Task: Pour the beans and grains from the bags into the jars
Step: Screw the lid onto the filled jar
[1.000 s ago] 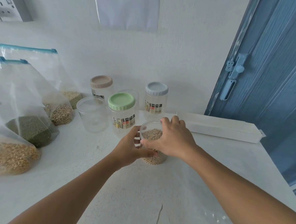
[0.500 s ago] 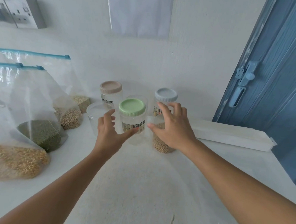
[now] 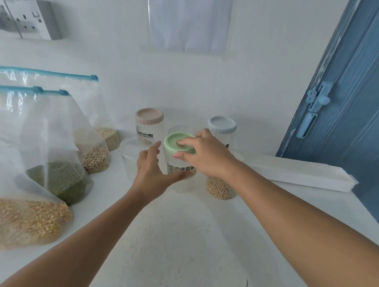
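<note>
Jar in hand: green-lidded jar (image 3: pixel 178 164) stands upright on the table (image 3: pixel 179 241), in the middle of the jar cluster, lid on and body looking empty.
Right hand (image 3: pixel 205 154): fingers (image 3: pixel 185 142) curled over the green lid (image 3: pixel 176 142), thumb pressed to its rim, gripping it as if to unscrew.
Left hand (image 3: pixel 151 174): fingers spread and loose beside the jar's body; thumb seems to touch the lower wall, though the view is too blurred to be sure it grips.
Change: a second ago both hands were round the filled jar (image 3: pixel 221 187); now it stands alone just right of the green-lidded jar, partly behind the right wrist, holding pale grain and uncapped as far as can be seen. Half a second ago the right hand was near the blue-lidded jar (image 3: pixel 222 128); it has since come onto the green lid.
Meaning: one jar looks done, and the next is being opened for filling.
Other jars: open clear jar (image 3: pixel 133 155) left of the green one; beige-lidded jar (image 3: pixel 149 123) behind.
Bags: green-bean bag (image 3: pixel 57 176), yellow-grain bag (image 3: pixel 24 220), two pale-grain bags (image 3: pixel 93 158) at the left, all still holding contents.
Beyond: white box (image 3: pixel 299 174) along the wall, blue door (image 3: pixel 351 97) to the right.
</note>
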Demonstrator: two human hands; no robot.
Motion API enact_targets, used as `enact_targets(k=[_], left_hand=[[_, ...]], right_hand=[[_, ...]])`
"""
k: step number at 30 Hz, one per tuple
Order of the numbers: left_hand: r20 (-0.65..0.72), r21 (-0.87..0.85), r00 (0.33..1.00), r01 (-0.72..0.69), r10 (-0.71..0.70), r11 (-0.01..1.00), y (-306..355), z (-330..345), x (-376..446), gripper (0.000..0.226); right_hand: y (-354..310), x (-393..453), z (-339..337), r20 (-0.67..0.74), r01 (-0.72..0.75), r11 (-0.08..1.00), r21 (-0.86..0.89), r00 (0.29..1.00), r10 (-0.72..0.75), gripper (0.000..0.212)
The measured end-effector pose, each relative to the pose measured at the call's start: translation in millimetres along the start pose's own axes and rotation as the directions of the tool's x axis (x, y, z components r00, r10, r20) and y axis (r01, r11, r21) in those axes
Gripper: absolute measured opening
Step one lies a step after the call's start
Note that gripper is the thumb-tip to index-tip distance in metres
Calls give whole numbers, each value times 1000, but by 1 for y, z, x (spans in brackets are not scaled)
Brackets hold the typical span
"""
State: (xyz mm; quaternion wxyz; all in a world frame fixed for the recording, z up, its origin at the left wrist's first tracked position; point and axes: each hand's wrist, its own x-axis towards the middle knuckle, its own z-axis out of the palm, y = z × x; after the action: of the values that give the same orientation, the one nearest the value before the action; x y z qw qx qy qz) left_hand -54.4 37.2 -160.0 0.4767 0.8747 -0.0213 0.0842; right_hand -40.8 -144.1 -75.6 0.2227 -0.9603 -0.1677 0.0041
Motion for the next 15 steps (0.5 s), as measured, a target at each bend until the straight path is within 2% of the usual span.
enact_targets(k=[2,4,6,10,13,15], left_hand=[[27,-66,999,-39,41,997,-5,-6,0,120],[77,-148,992,-85,97,985,-5,-11,-5,97],[105,-189,990,-78,99,979,-3,-15,-13,86],[120,-194,987,-82,106,978,-4,-22,-30,85],[170,-184,980,-70,101,981,1,-29,-39,85],[183,-188,979,-55,90,981,2,-32,-45,84]], right_hand=[[-4,-11,1,31,9,999,39,999,-10,56],[-9,-23,3,38,17,997,78,999,-20,57],[-15,-33,4,30,22,997,75,999,-24,67],[-29,-42,4,29,-43,999,3,999,43,105],[-38,-44,5,30,-59,988,-140,998,63,109],[-38,-44,3,53,-35,988,-153,998,44,106]])
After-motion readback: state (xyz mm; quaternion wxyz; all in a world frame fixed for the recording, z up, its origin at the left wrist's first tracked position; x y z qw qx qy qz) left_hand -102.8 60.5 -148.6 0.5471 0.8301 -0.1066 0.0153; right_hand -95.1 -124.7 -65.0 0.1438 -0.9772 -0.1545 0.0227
